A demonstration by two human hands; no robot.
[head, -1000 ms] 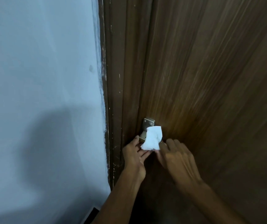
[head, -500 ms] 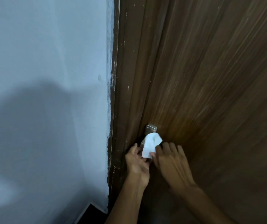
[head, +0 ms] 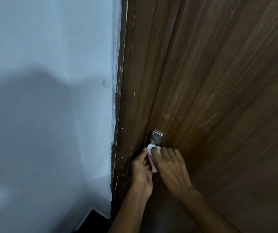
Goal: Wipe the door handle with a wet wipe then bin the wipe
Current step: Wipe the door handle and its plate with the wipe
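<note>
a dark brown wood-grain door filled the right side, its chipped frame meeting a pale blue-white wall crossed by a broad shadow, with a dark strip of floor at the bottom. low on the door, a metal door handle showed its square plate above the hands. the white wet wipe lay just below that plate, pinched between the left hand and the right hand, both grips grasping it, right fingertips pressing on its upper part.
</note>
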